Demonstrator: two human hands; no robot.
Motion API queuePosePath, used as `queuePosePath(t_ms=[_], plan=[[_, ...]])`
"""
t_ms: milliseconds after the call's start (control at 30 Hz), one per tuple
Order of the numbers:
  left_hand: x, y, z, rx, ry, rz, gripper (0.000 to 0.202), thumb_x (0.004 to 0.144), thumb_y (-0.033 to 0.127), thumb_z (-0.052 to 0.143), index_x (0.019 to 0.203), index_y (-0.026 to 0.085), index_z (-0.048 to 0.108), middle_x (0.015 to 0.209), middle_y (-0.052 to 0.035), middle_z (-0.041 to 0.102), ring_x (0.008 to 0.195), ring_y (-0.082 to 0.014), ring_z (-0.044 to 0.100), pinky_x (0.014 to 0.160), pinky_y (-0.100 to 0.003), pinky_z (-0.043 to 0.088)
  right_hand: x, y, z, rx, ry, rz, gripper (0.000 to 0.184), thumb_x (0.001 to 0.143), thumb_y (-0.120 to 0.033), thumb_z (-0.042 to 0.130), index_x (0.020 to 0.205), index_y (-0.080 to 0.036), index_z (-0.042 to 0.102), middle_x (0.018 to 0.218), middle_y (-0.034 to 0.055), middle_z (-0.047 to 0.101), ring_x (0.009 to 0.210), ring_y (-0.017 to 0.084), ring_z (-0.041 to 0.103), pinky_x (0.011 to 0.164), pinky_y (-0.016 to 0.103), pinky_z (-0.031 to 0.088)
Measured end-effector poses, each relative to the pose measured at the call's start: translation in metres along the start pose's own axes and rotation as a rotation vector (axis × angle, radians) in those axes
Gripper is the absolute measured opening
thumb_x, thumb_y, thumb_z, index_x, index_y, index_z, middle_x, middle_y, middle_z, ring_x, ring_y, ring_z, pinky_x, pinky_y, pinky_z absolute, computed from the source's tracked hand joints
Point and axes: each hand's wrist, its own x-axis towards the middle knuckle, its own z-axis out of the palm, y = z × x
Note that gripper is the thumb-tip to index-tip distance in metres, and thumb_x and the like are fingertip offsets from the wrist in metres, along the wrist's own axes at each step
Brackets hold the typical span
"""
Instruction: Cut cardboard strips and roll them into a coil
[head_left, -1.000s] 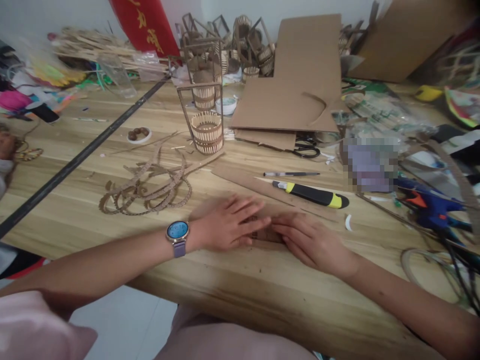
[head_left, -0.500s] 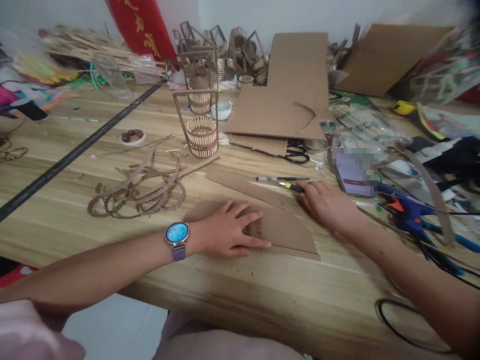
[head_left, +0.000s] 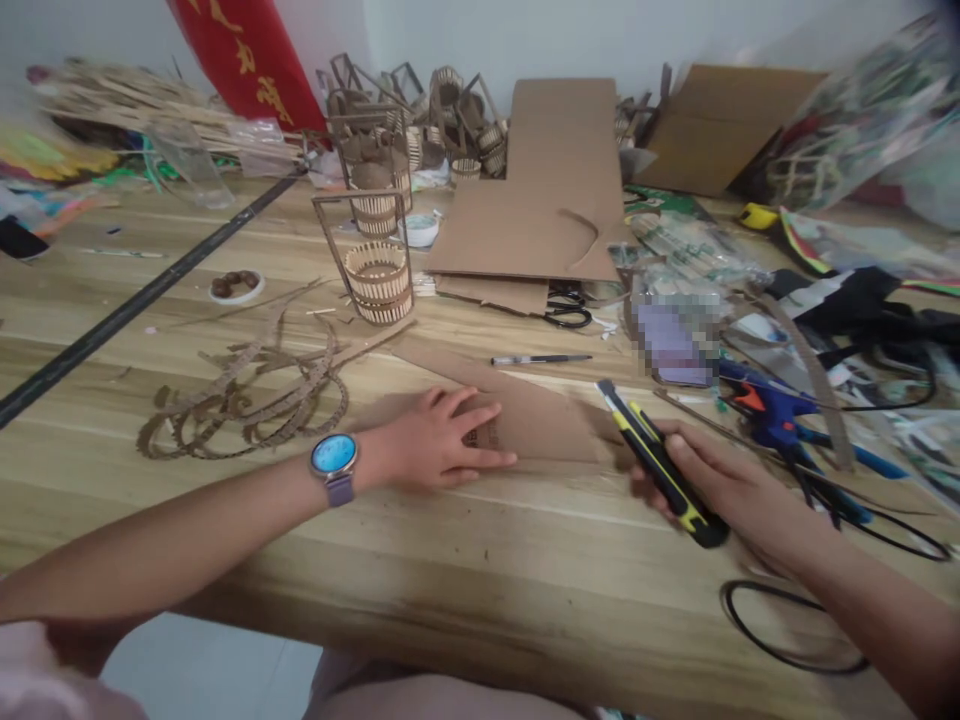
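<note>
Evidently, in the head view, the 2 hands split their roles: the left hand (head_left: 442, 440) lies palm down with its fingers spread on the cardboard piece (head_left: 551, 425), probably so that it cannot slide on the table (head_left: 420, 565). That piece lies flat between the 2 hands. The right hand (head_left: 724, 485) wraps its fingers round the utility knife (head_left: 660, 465), thumb against the handle, just beside the cardboard's right end; the tip points forward and leftward, apart from the spread fingers, seemingly a safe hold. The left forearm (head_left: 187, 535) reaches across from the left; the right forearm (head_left: 847, 570) slants inward from the lower right. Just beyond the cardboard lies the pen (head_left: 540, 359), perhaps for easy reach.
</note>
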Motion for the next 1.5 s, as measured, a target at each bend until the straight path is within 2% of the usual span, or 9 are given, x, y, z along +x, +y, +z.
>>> queuePosePath(t_ms=[167, 700, 833, 1033, 1133, 1200, 1267, 1367, 1500], plan=[[-0.025, 0.008, 0.01, -0.024, 0.072, -0.001, 0.046, 0.096, 0.042, 0.053, 0.141, 0.051, 0.047, 0.154, -0.0097, 0.041, 0.134, -0.0432, 0.039, 0.099, -0.062, 0.036, -0.018, 0.01, 0.001, 0.178, -0.184, 0.184, 0.045, 0.082, -0.064, 0.064, 0.096, -0.022, 0.059, 0.083, 0.0058, 0.065, 0.061, 0.015, 0.056, 0.053, 0.028, 0.049], [-0.029, 0.006, 0.016, -0.041, 0.113, -0.007, 0.045, 0.096, 0.042, 0.052, 0.14, 0.051, 0.048, 0.153, -0.0087, 0.042, 0.135, -0.0411, 0.037, 0.102, -0.061, 0.034, -0.019, 0.043, 0.0, -0.038, -0.205, 0.211, 0.056, 0.077, -0.077, 0.056, 0.064, -0.022, 0.052, 0.051, -0.001, 0.058, 0.035, 0.011, 0.045, 0.037, 0.024, 0.032], [-0.029, 0.004, 0.013, -0.022, 0.112, 0.001, 0.046, 0.096, 0.042, 0.054, 0.14, 0.051, 0.047, 0.153, -0.0081, 0.043, 0.134, -0.0401, 0.038, 0.101, -0.06, 0.035, -0.016, 0.037, -0.004, -0.126, -0.108, 0.176, 0.051, 0.075, -0.073, 0.062, 0.076, -0.022, 0.059, 0.05, -0.0027, 0.059, 0.036, 0.012, 0.05, 0.038, 0.024, 0.04], [-0.019, -0.006, -0.003, 0.046, 0.103, 0.004, 0.047, 0.097, 0.04, 0.052, 0.143, 0.051, 0.043, 0.156, -0.0097, 0.039, 0.137, -0.043, 0.036, 0.099, -0.061, 0.038, -0.01, 0.031, -0.019, -0.281, -0.022, -0.034, 0.065, 0.086, -0.067, 0.055, 0.131, -0.02, 0.059, 0.072, 0.0023, 0.071, 0.042, 0.016, 0.059, 0.043, 0.032, 0.053], [-0.01, -0.013, -0.004, 0.079, 0.056, 0.021, 0.048, 0.097, 0.04, 0.051, 0.143, 0.051, 0.043, 0.156, -0.0109, 0.038, 0.138, -0.0446, 0.035, 0.097, -0.062, 0.039, -0.002, 0.035, -0.024, -0.459, 0.04, -0.244, 0.054, 0.091, -0.059, 0.051, 0.128, -0.023, 0.065, 0.103, 0.0098, 0.077, 0.079, 0.027, 0.075, 0.07, 0.042, 0.063], [-0.007, -0.017, 0.0, 0.073, 0.024, 0.033, 0.048, 0.097, 0.04, 0.051, 0.143, 0.05, 0.043, 0.155, -0.0105, 0.039, 0.138, -0.044, 0.036, 0.097, -0.062, 0.04, 0.003, 0.039, -0.027, -0.551, 0.049, -0.369, 0.047, 0.093, -0.053, 0.05, 0.125, -0.025, 0.069, 0.121, 0.0092, 0.073, 0.107, 0.03, 0.07, 0.091, 0.046, 0.059], [-0.006, -0.02, 0.005, 0.053, 0.002, 0.036, 0.049, 0.098, 0.04, 0.05, 0.144, 0.051, 0.041, 0.156, -0.0104, 0.039, 0.138, -0.0439, 0.036, 0.097, -0.062, 0.041, 0.006, 0.042, -0.028, -0.616, 0.006, -0.444, 0.044, 0.097, -0.048, 0.046, 0.128, -0.026, 0.067, 0.124, 0.0082, 0.072, 0.117, 0.028, 0.066, 0.099, 0.045, 0.055], [-0.006, -0.021, 0.009, 0.02, -0.007, 0.035, 0.049, 0.099, 0.039, 0.047, 0.146, 0.051, 0.038, 0.158, -0.0101, 0.035, 0.14, -0.0446, 0.033, 0.1, -0.064, 0.038, 0.007, 0.046, -0.03, -0.699, -0.059, -0.504, 0.044, 0.1, -0.045, 0.041, 0.133, -0.027, 0.064, 0.122, 0.0099, 0.072, 0.115, 0.026, 0.067, 0.098, 0.043, 0.054], [-0.006, -0.02, 0.009, -0.019, -0.034, 0.028, 0.051, 0.099, 0.04, 0.048, 0.147, 0.052, 0.035, 0.161, -0.0054, 0.031, 0.144, -0.0418, 0.027, 0.11, -0.064, 0.028, 0.004, 0.049, -0.034, -0.81, -0.127, -0.432, 0.05, 0.098, -0.052, 0.043, 0.143, -0.031, 0.054, 0.114, 0.0111, 0.069, 0.092, 0.023, 0.072, 0.078, 0.034, 0.058]])
